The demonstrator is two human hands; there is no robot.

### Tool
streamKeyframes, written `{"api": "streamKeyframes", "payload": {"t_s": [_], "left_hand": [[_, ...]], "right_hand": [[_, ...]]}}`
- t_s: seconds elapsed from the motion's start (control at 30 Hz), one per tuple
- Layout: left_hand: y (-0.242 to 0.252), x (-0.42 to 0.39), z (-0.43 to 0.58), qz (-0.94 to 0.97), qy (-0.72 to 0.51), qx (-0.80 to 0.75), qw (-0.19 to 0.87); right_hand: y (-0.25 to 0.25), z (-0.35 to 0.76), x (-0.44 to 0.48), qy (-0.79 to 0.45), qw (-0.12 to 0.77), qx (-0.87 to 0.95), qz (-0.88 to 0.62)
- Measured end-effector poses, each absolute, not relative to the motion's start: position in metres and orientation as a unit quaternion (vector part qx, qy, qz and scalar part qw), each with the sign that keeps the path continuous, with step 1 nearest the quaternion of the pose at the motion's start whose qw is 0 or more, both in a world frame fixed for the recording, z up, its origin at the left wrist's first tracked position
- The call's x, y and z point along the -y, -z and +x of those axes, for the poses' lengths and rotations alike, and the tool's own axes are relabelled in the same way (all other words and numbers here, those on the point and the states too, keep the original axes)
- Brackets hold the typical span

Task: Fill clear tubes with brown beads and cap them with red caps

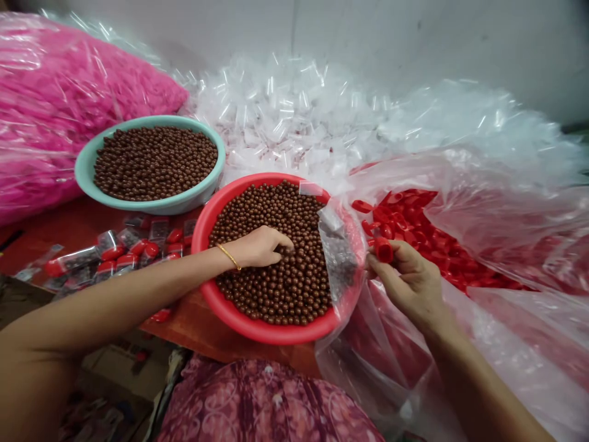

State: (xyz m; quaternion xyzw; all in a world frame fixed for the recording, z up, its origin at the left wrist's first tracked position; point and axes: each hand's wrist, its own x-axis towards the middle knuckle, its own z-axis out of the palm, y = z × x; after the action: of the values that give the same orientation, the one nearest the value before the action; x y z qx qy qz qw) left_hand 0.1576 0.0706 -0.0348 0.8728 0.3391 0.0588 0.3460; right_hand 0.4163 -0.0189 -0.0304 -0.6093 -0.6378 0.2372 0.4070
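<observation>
Small round brown balls (276, 294) fill a red basin (271, 334). My left hand (262, 247), a gold bangle at its wrist, is closed with its fingertips down among the balls; what they hold is hidden. Just right of the basin, my right hand (409, 279) grips a red plastic cap (383, 250) between thumb and fingers. Behind that hand lies a heap of similar red caps (414, 230) in an open clear plastic bag (488, 178). A clear plastic flap (338, 252) overlaps the basin's right side.
A light-blue basin (218, 156) of brown balls stands at the back left. In front of it lie several clear containers with red caps (126, 261). A bag of pink pieces (92, 80) is at far left. Clear plastic containers (285, 116) are heaped along the wall.
</observation>
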Motion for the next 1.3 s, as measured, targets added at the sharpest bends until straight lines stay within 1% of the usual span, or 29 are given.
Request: {"api": "streamKeyframes", "payload": {"t_s": [0.07,0.17,0.27,0.33,0.43,0.57,0.63,0.73,0.87,0.97,1.1,1.2,1.3], "left_hand": [[0.034,-0.073,0.155,0.808,-0.112,-0.346,0.464],[0.029,-0.072,0.149,0.703,-0.182,-0.349,0.592],[0.023,-0.066,0.145,0.61,-0.238,-0.328,0.681],[0.022,-0.061,0.143,0.572,-0.263,-0.312,0.711],[0.022,-0.056,0.142,0.592,-0.281,-0.3,0.693],[0.023,-0.056,0.141,0.653,-0.289,-0.29,0.637],[0.023,-0.057,0.141,0.658,-0.289,-0.283,0.635],[0.024,-0.056,0.141,0.639,-0.284,-0.284,0.656],[0.024,-0.052,0.141,0.625,-0.262,-0.303,0.671],[0.025,-0.05,0.143,0.644,-0.281,-0.32,0.636],[0.029,-0.05,0.147,0.68,-0.328,-0.341,0.56],[0.031,-0.05,0.148,0.701,-0.321,-0.363,0.522],[0.031,-0.049,0.145,0.733,-0.296,-0.388,0.473]], "right_hand": [[0.024,0.412,0.019,-0.275,0.413,0.622,-0.605],[0.017,0.403,0.017,-0.33,0.417,0.605,-0.593],[0.013,0.393,0.011,-0.423,0.409,0.581,-0.562],[0.01,0.384,0.007,-0.476,0.398,0.564,-0.544],[0.003,0.368,-0.002,-0.497,0.376,0.562,-0.544],[-0.003,0.348,-0.014,-0.479,0.373,0.587,-0.536],[0.0,0.341,-0.02,-0.441,0.383,0.617,-0.528],[0.008,0.332,-0.027,-0.348,0.382,0.692,-0.504],[0.016,0.325,-0.028,-0.202,0.331,0.8,-0.458],[0.021,0.326,-0.025,-0.115,0.288,0.842,-0.442],[0.024,0.328,-0.019,-0.058,0.258,0.864,-0.428],[0.025,0.33,-0.019,-0.025,0.237,0.872,-0.427],[0.028,0.331,-0.019,-0.039,0.243,0.891,-0.383]]}}
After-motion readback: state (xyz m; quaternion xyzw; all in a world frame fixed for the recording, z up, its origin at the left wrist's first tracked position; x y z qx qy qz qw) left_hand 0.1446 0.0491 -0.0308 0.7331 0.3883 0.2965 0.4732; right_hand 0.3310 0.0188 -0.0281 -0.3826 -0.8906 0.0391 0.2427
